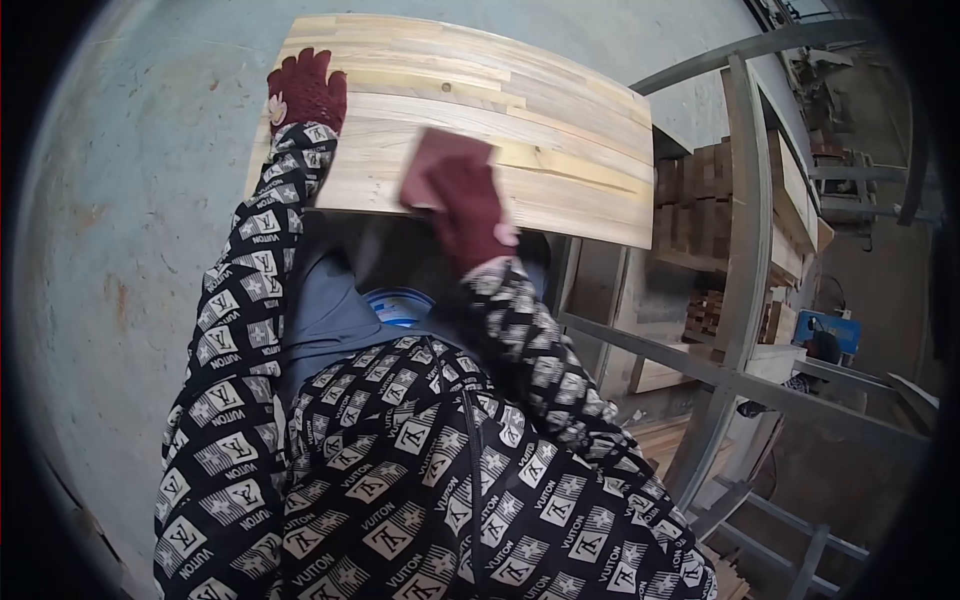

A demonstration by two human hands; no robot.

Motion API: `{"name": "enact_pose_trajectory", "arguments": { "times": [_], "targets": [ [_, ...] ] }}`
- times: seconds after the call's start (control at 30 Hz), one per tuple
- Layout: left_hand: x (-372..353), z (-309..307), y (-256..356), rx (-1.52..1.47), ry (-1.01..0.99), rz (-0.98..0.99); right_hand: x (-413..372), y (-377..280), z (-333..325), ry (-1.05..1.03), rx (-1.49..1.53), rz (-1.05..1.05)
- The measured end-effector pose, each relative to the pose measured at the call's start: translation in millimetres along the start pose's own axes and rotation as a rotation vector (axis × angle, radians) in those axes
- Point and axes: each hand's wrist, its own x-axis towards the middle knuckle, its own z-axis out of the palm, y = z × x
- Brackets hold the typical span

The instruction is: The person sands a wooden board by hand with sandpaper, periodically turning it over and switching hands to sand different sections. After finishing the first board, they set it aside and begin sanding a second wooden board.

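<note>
A pale wooden panel [570,130], made of glued strips with a few knots and yellowish streaks, lies flat in front of me. My left hand [308,90], in a dark red knit glove, rests on the panel's left end with its fingers stretched out. Near the panel's front edge, my right hand [468,205], gloved the same way, is closed on a reddish-brown sheet of sandpaper [452,148]. Hand and sheet are smeared by motion. The glove hides part of the sheet, and what supports the panel is mostly hidden.
Stacked wood blocks [695,205] stand on a metal rack [745,190] to the right, close to the panel's end. Beyond it sits a blue box [835,332]. A blue and white round object [398,308] shows near my lap. Grey concrete floor [130,190] stretches left.
</note>
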Motion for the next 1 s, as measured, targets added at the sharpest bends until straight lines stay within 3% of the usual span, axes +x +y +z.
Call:
{"name": "enact_pose_trajectory", "arguments": {
  "times": [0.13,0.2,0.33,0.4,0.47,0.5,0.53,0.57,0.6,0.67,0.73,0.8,0.9,0.93,1.0],
  "targets": [
    [0,-12,6,-0.011,-0.028,-0.027,-83,118,-44,0.391,-0.163,0.258],
    [0,-9,3,-0.015,-0.011,-0.019,-127,175,-81,0.409,-0.266,0.455],
    [2,-6,4,0.001,-0.005,-0.009,-123,186,-88,0.454,-0.423,0.487],
    [3,-5,3,0.008,-0.026,-0.017,-101,167,-37,0.561,-0.499,0.42],
    [1,-3,1,0.025,-0.011,-0.007,-53,86,-5,0.544,-0.265,0.327],
    [0,-2,0,0.034,0.001,-0.004,-35,51,6,0.45,-0.191,0.176],
    [0,-1,0,0.04,0.014,0.002,-24,22,23,0.375,-0.046,0.184],
    [0,-3,1,0.04,0.016,0.011,-15,-4,31,0.17,-0.158,0.169],
    [1,-7,2,0.022,-0.012,0.0,-6,-26,23,0.114,-0.054,0.031],
    [3,-8,5,0.004,-0.038,-0.01,-3,-30,15,0.016,0.019,-0.037],
    [3,-6,2,-0.007,-0.063,-0.013,-13,-10,-2,-0.027,0.044,-0.044],
    [1,-7,3,0.013,-0.042,-0.014,-44,37,-8,0.165,0.04,0.094],
    [1,-7,3,0.014,-0.044,-0.009,-90,114,-55,0.319,-0.173,0.313],
    [1,-6,3,0.011,-0.049,-0.009,-116,163,-60,0.388,-0.31,0.301],
    [2,-6,3,0.023,-0.045,-0.013,-121,177,-97,0.467,-0.373,0.401]
  ]
}}
